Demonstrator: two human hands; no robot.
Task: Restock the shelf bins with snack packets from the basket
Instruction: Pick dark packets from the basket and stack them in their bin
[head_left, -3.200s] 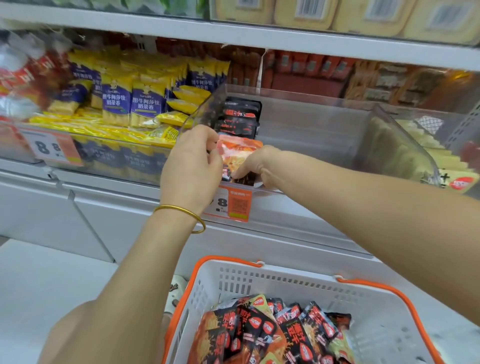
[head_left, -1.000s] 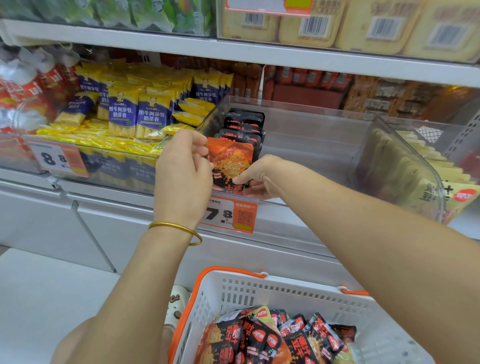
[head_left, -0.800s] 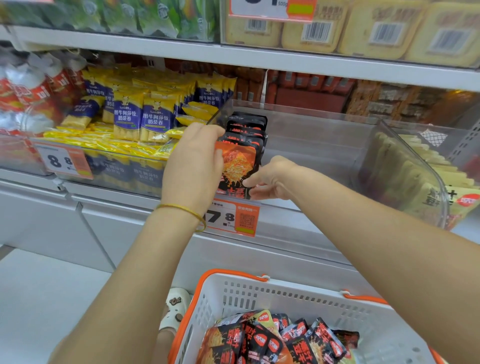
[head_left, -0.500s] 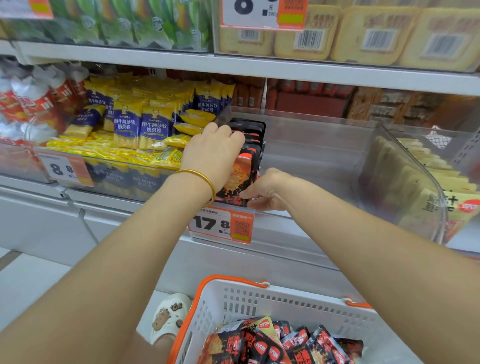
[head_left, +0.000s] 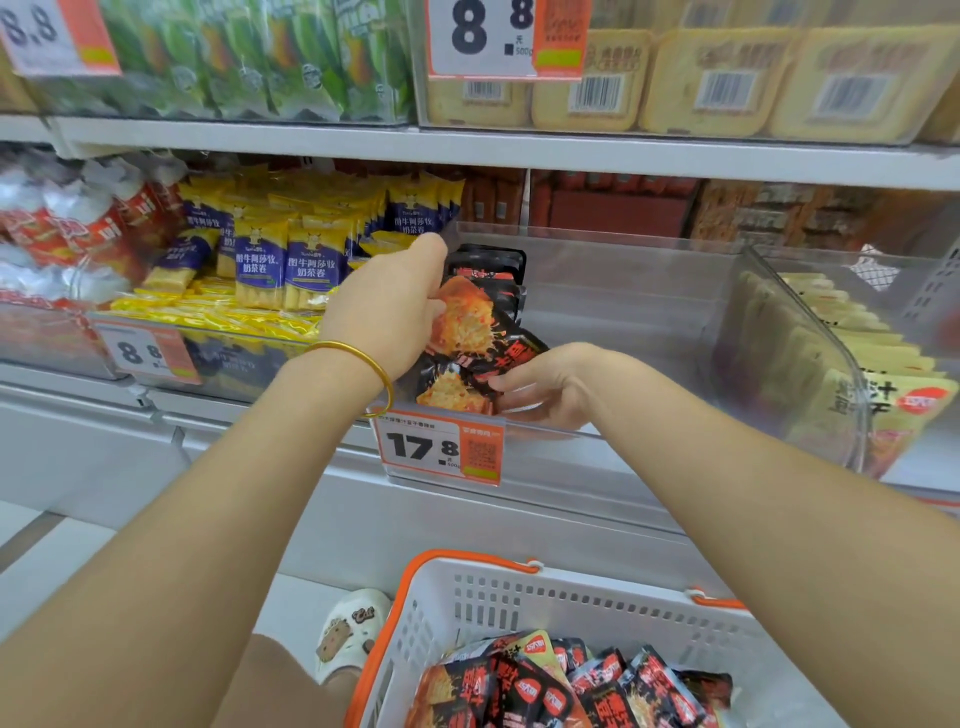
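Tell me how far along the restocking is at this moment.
Partly done. A short row of black packets stands at the left end of the clear bin. The left hand grips the front packets from above while the right hand pinches their lower edge, seemingly setting them against that row. Most of the bin is bare, and the white basket holds a pile of matching packets to shelve.

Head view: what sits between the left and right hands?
The head view shows a bunch of black-and-orange snack packets. The left hand grips their top, the right hand pinches the lower edge, inside the clear bin. No bare gap.
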